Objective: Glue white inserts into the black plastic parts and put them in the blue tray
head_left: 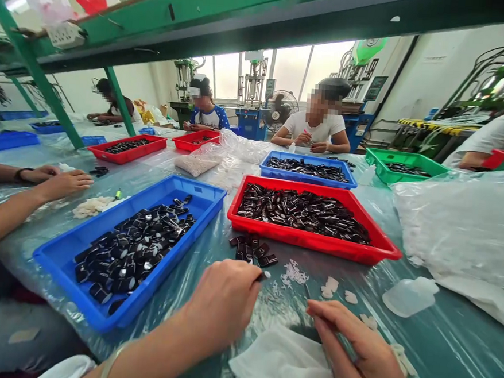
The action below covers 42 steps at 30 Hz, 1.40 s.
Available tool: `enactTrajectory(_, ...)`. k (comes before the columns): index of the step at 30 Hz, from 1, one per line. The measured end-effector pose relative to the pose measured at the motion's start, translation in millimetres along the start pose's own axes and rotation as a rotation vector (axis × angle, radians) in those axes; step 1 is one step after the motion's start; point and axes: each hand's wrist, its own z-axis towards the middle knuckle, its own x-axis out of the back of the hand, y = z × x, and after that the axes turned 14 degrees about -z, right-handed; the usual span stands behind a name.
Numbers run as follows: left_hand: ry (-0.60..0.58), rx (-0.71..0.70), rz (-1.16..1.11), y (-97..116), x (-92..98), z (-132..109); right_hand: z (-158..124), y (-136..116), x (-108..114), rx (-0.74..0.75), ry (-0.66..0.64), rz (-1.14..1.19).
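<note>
My left hand (225,296) is closed around a small dark part (265,276) with a whitish end; most of it is hidden by the fingers. My right hand (355,346) pinches a thin, dark, pointed tool (307,291), its tip near a heap of small white bits (293,273). Beyond the left hand lies a cluster of glossy dark-brown pieces (252,250). A white cloth (285,364) rests on the table between my forearms. Several cream-coloured flat pieces (330,287) lie past the right fingertips.
A blue tray (66,282) with dark parts stands left; a red tray (309,237) of similar parts stands ahead. A clear squeeze bottle (409,297) lies right, before a big plastic bag (460,226). A co-worker's hands (65,181) are at left. A green shelf beam (195,18) crosses overhead.
</note>
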Motion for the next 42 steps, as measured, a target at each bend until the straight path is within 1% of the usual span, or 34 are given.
enactTrajectory(3,0.105,0.159,0.218,-10,32.2,-12,1,-2,0,0.056,0.015,-0.010)
enactTrajectory(6,0.198,0.407,0.439,-32,61.9,-22,3,-6,-1,0.080,0.027,-0.001)
enactTrajectory(9,0.244,0.482,0.509,-52,80.2,-29,4,-12,-1,0.089,0.034,0.029)
enactTrajectory(11,0.273,0.482,0.527,-56,81.6,-31,4,-15,-1,0.084,0.018,0.049)
enactTrajectory(13,0.279,0.422,0.511,-52,73.6,-29,3,-16,0,0.072,-0.007,0.066)
enactTrajectory(14,0.266,0.367,0.490,-46,66.6,-26,2,-16,0,0.067,-0.016,0.073)
enactTrajectory(16,0.186,0.237,0.431,-33,48.4,-15,1,-17,0,0.059,-0.029,0.078)
enactTrajectory(18,0.081,0.108,0.376,-21,28.0,2,1,-17,0,0.063,-0.045,0.072)
enactTrajectory(21,-0.050,-0.034,0.320,-12,0.9,33,2,-16,0,0.076,-0.058,0.062)
enactTrajectory(24,-0.105,-0.058,0.311,-17,-17.9,58,2,-15,1,0.070,-0.090,0.051)
enactTrajectory(27,-0.122,-0.047,0.321,-26,-28.7,68,2,-15,1,0.066,-0.132,0.045)
enactTrajectory(30,-0.115,-0.028,0.339,-32,-34.6,66,1,-15,0,0.067,-0.162,0.042)
enactTrajectory(34,-0.098,0.023,0.363,-31,-37.6,52,-1,-16,-1,0.065,-0.188,0.036)
enactTrajectory(38,-0.110,0.063,0.371,-27,-34.4,28,-1,-17,0,0.070,-0.208,0.033)
enactTrajectory(42,-0.119,0.053,0.372,-22,-28.2,10,0,-16,-2,0.074,-0.222,0.035)
